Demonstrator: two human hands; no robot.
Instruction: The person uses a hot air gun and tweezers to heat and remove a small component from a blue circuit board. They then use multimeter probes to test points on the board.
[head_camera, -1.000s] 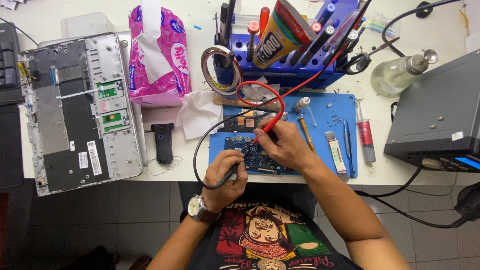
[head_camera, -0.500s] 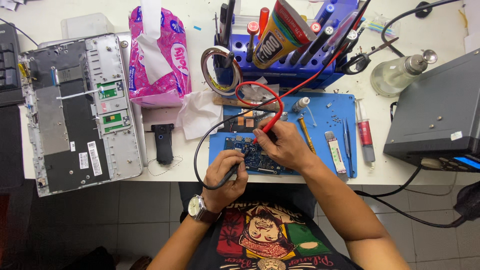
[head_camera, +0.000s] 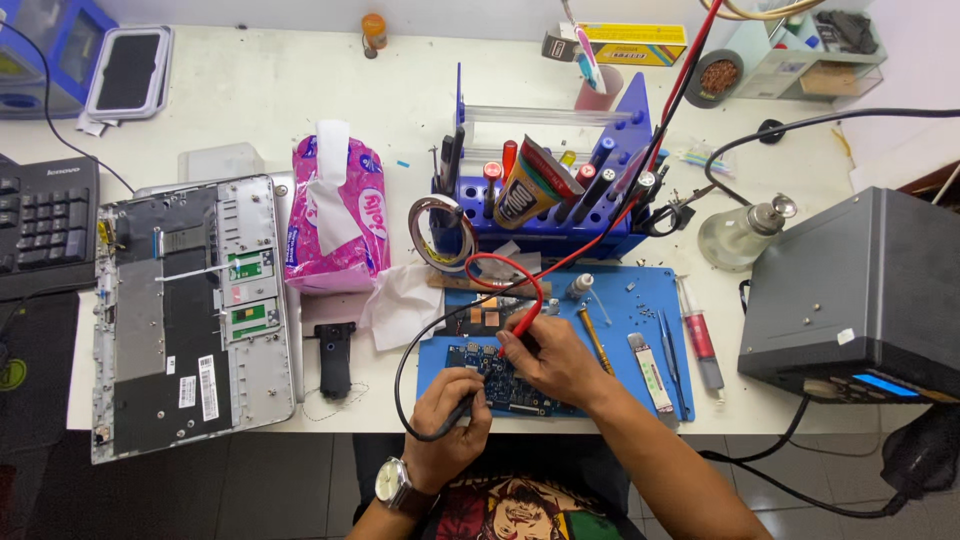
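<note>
Pinched in the left hand (head_camera: 448, 412): a black probe (head_camera: 462, 408), tip down on the left end of the blue circuit board (head_camera: 510, 385). Pinched in the right hand (head_camera: 552, 360): a red probe (head_camera: 522, 318), tip on the board's upper edge. Board flat on a blue work mat (head_camera: 630, 300), lower centre of the frame. Just right of the hands, tweezers (head_camera: 668, 345) and a syringe (head_camera: 700, 340). At far left, an opened laptop base (head_camera: 190, 310); above the mat, a blue tool rack (head_camera: 545, 205).
</note>
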